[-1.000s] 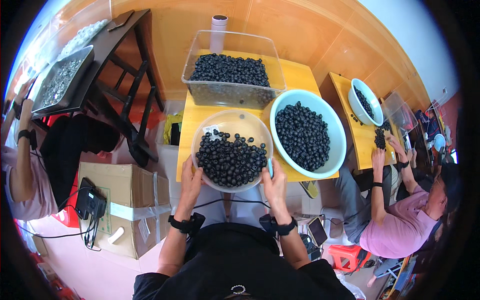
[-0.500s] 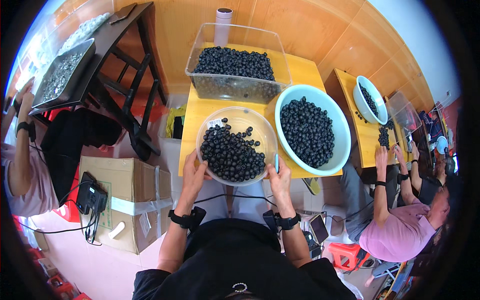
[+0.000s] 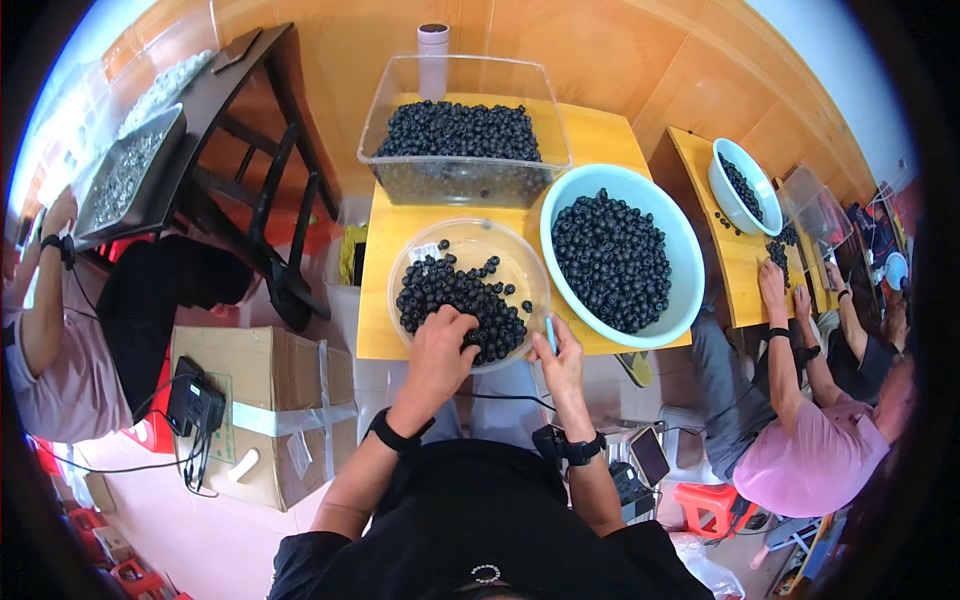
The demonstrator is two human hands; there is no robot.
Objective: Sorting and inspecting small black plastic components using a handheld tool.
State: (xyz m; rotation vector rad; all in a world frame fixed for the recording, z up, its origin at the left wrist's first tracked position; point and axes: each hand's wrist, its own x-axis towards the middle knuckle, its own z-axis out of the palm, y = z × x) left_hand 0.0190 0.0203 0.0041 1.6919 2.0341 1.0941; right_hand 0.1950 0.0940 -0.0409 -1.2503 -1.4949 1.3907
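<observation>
Black beads [image 3: 450, 288], left hand [image 3: 437, 358] touching them

The beads [image 3: 458, 289] are black, the basin [image 3: 687, 262] pale blue.

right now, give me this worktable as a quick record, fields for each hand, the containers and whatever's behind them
left hand: fingers among dark beads
right hand: holds a thin light-blue tool near the bowl's rim
round clear bowl: on yellow table, partly filled with dark beads
light-blue basin: right of bowl, more dark beads
clear rectangular box: beyond bowl, also dark beads
behind box: pink bottle, upright
</observation>
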